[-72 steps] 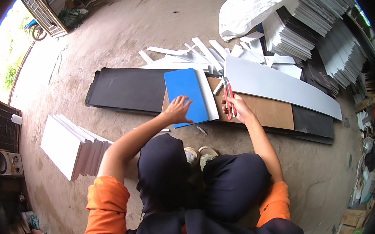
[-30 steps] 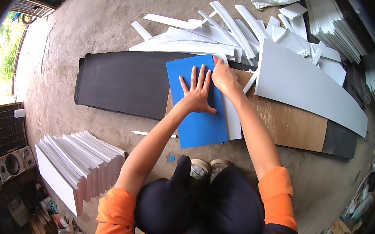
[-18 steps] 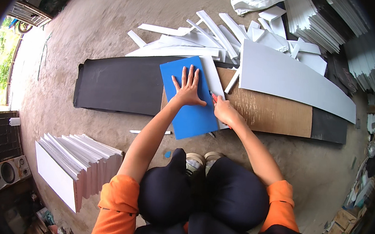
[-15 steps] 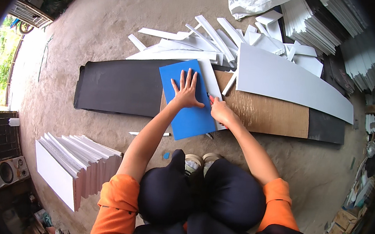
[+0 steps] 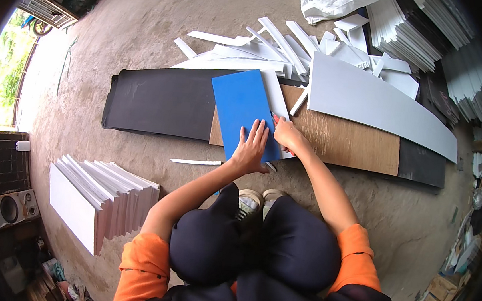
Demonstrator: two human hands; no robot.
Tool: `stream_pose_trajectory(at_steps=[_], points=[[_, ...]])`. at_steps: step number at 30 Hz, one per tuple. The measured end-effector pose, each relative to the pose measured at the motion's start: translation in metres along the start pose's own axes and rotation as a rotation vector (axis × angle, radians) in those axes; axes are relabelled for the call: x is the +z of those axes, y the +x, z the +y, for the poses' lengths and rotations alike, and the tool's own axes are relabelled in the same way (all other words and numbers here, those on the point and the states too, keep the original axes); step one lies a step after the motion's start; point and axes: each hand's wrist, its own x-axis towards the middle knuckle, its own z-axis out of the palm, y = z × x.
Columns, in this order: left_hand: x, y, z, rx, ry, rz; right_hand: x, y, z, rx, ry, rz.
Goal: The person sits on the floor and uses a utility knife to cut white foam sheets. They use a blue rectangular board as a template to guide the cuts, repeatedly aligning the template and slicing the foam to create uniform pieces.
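My left hand (image 5: 251, 150) lies with fingers stretched out on the lower part of a flat blue rectangular board (image 5: 241, 106). Beneath the board's right side, a strip of white foam board (image 5: 275, 96) sticks out. My right hand (image 5: 289, 136) is closed around a slim red utility knife (image 5: 276, 119), its tip at the blue board's right edge. Whether the blade touches the white sheet cannot be made out. Under both sheets are a worn brown wooden board (image 5: 345, 139) and long black sheets (image 5: 162, 99).
White offcuts (image 5: 244, 53) lie heaped beyond the boards. A long white sheet (image 5: 371, 102) rests at right. Cut white panels (image 5: 102, 196) stand stacked at lower left. Piled sheets (image 5: 403, 35) and a white sack (image 5: 337, 1) are at far right.
My left hand has slid down the blue board toward me, from its upper middle to its lower end. The right hand stays at the right edge with the utility knife. The view has shifted slightly.
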Motion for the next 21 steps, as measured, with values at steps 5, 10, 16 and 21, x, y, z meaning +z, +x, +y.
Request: stream_pose_trajectory(at_steps=[5,10,16,21], points=[[0.008,-0.001,-0.007,-0.027,0.054,-0.01,0.002,-0.004,-0.007,-0.011,-0.105,0.015],[0.01,0.016,-0.017,-0.005,0.074,0.021,0.0,0.015,-0.004,-0.107,-0.229,0.146],[0.009,0.044,-0.033,-0.017,0.099,0.027,-0.02,0.042,-0.019,-0.17,-0.16,0.164],[0.01,0.044,-0.031,-0.026,0.102,0.02,-0.015,0.033,-0.017,-0.182,-0.198,0.209]])
